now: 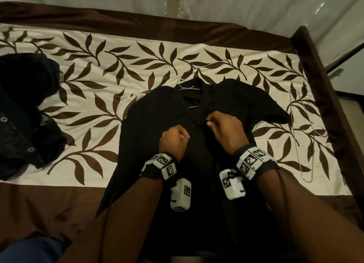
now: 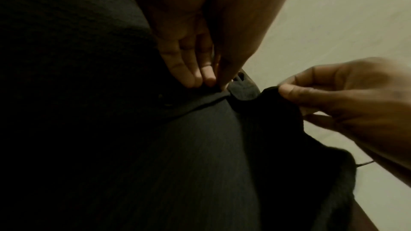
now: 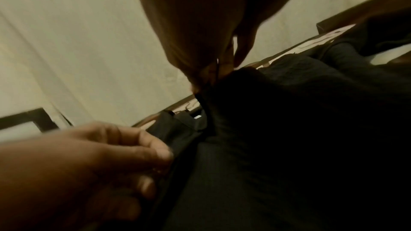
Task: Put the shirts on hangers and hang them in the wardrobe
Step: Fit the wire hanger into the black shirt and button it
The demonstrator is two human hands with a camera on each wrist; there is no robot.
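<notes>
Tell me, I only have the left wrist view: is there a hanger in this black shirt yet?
Observer: Yes. The head view shows a wire hanger inside the black shirt, with its hook poking out at the collar.
Operator: Any hangers left?
Observer: One spare hanger lies on the bedspread, to the right of the shirt.
Operator: More clothes to do?
Observer: A pile of dark garments lies at the left of the bed.
</notes>
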